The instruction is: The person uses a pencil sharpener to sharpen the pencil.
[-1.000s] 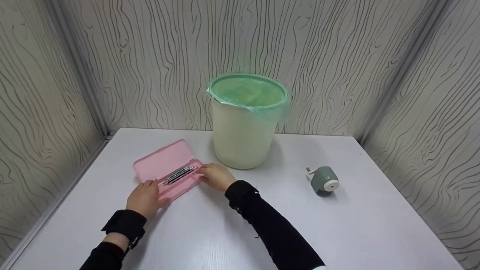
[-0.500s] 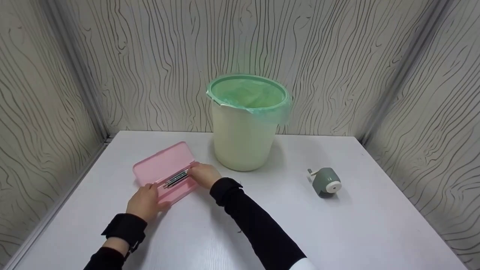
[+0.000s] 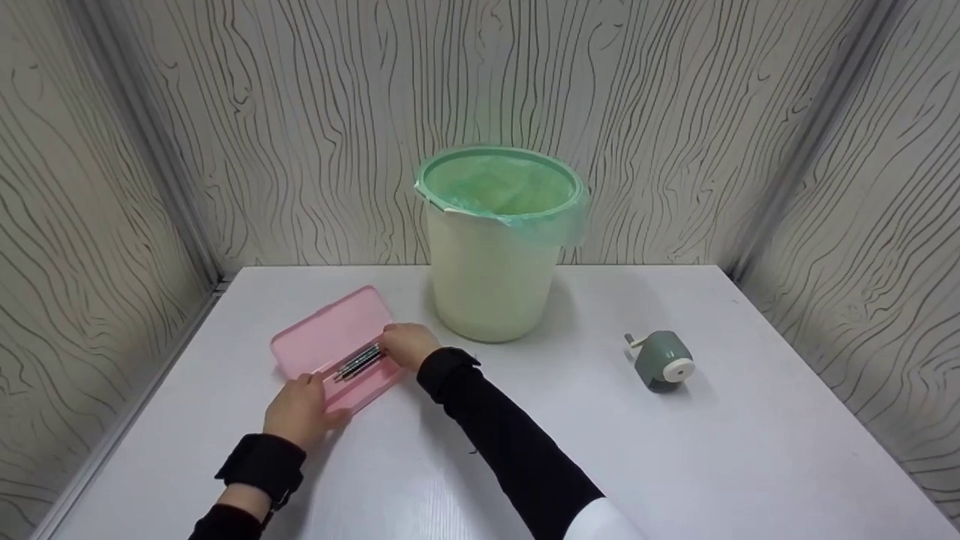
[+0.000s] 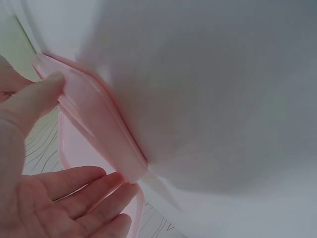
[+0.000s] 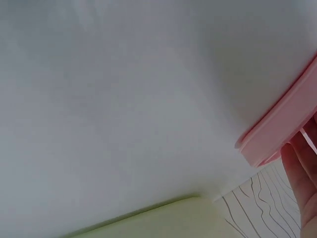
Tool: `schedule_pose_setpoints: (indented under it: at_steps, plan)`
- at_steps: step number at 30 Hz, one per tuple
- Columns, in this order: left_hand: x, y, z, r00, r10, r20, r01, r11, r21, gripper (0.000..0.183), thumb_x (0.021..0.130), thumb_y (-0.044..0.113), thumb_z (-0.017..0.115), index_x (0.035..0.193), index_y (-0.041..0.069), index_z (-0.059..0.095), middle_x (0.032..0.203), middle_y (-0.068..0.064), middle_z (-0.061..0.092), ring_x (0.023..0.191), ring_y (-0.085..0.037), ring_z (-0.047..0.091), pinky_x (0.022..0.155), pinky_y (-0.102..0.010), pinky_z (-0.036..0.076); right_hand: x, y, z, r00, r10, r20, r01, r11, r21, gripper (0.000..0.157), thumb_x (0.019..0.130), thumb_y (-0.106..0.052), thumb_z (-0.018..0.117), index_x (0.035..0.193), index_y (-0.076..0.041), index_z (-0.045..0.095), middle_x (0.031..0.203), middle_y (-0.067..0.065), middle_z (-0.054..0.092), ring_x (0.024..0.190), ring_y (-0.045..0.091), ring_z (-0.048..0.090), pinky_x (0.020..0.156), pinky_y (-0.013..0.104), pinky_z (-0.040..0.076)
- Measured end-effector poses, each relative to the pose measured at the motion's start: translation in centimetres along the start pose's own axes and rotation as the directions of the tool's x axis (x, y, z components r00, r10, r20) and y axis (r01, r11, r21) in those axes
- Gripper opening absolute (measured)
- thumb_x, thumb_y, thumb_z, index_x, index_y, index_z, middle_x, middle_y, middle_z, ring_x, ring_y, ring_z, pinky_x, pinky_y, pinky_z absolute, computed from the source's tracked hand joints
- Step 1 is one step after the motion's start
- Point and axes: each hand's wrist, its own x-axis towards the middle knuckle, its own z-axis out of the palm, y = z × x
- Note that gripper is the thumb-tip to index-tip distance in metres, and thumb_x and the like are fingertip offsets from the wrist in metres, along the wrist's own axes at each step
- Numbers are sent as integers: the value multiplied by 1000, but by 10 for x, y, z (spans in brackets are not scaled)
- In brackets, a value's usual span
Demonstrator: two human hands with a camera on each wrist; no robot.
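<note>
A pink pencil case [image 3: 364,390] lies with its lid raised at the left of the table, several dark-patterned pencils [image 3: 358,363] inside. My left hand [image 3: 300,412] holds its near left corner. In the left wrist view the thumb [image 4: 47,91] presses on the front wall and the fingertips touch the end. My right hand [image 3: 409,345] reaches over the case's right end, fingers down at the pencils' ends; whether they pinch a pencil is hidden. The right wrist view shows those fingers [image 5: 297,168] going over the case's rim.
Behind the case stands a tall cream bin [image 3: 491,277] with a green rim and a thin green liner. A green-grey crank pencil sharpener [image 3: 662,360] stands at the right of the white table [image 3: 585,442]. Wood-patterned panels [image 3: 322,135] enclose the back and sides.
My right hand has moved left from the case's right edge to inside it, over the pencils' ends. My left hand stays at the case's corner. The view has shifted slightly.
</note>
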Motion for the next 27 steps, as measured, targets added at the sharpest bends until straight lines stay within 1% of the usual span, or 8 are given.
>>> schedule_pose_setpoints:
  at_steps: [3, 8, 13, 17, 19, 21, 24, 27]
  plan:
    - [0, 0, 0, 1000, -1, 4, 1, 1000, 3, 64, 80, 27, 87, 119, -17, 60, 102, -27, 67, 87, -34, 60, 87, -53, 56, 3, 2, -2, 999, -12, 33, 13, 999, -41, 17, 98, -10, 63, 94, -16, 78, 99, -1, 77, 82, 14, 67, 73, 25, 54]
    - [0, -2, 1, 1000, -14, 18, 14, 1000, 5, 65, 80, 28, 88, 119, -16, 60, 101, -26, 67, 85, -33, 59, 85, -52, 56, 7, 7, -5, 997, -45, 69, 53, 992, -117, 5, 95, -14, 70, 95, -16, 75, 102, 1, 77, 88, 16, 71, 80, 29, 57]
    - [0, 0, 0, 1000, 10, -9, -10, 1000, 5, 65, 79, 27, 89, 117, -16, 60, 99, -26, 67, 84, -33, 60, 83, -52, 57, 9, 14, -8, 995, -62, 84, 76, 981, -178, 11, 93, -21, 73, 102, -16, 76, 103, 0, 78, 93, 17, 73, 83, 30, 59]
    - [-2, 1, -1, 1000, 7, -16, -7, 1000, 4, 64, 78, 28, 89, 116, -15, 61, 100, -26, 67, 84, -34, 61, 83, -52, 58, 10, 15, -9, 991, -94, 91, 112, 968, -223, 6, 93, -22, 73, 95, -16, 74, 97, -2, 78, 80, 14, 68, 76, 29, 58]
    - [-2, 2, -1, 1000, -3, -13, 3, 1000, 3, 64, 78, 27, 89, 117, -15, 60, 101, -26, 67, 85, -34, 61, 84, -52, 57, 11, 15, -10, 989, -109, 98, 129, 965, -228, 4, 93, -19, 73, 91, -16, 72, 93, -2, 77, 72, 12, 60, 71, 28, 55]
    - [-3, 2, -1, 1000, -10, -13, 10, 1000, -4, 63, 78, 26, 89, 116, -15, 60, 100, -26, 67, 84, -33, 61, 83, -52, 57, 12, 13, -10, 986, -119, 112, 143, 961, -235, 4, 93, -16, 72, 89, -16, 71, 92, -2, 76, 69, 12, 54, 69, 28, 53]
    - [-2, 2, -2, 1000, -14, -12, 14, 1000, -13, 62, 78, 26, 89, 116, -15, 61, 100, -26, 67, 84, -33, 61, 83, -52, 57, 14, 13, -10, 982, -133, 133, 164, 950, -265, 3, 93, -14, 71, 91, -16, 72, 93, -2, 77, 72, 11, 58, 71, 26, 55]
    - [-2, 2, -2, 1000, -11, -17, 11, 1000, -16, 62, 78, 26, 90, 115, -16, 61, 100, -26, 68, 84, -33, 62, 83, -53, 57, 17, 12, -7, 979, -161, 128, 195, 926, -324, 6, 92, -14, 70, 94, -19, 74, 96, -3, 78, 81, 11, 69, 77, 27, 60]
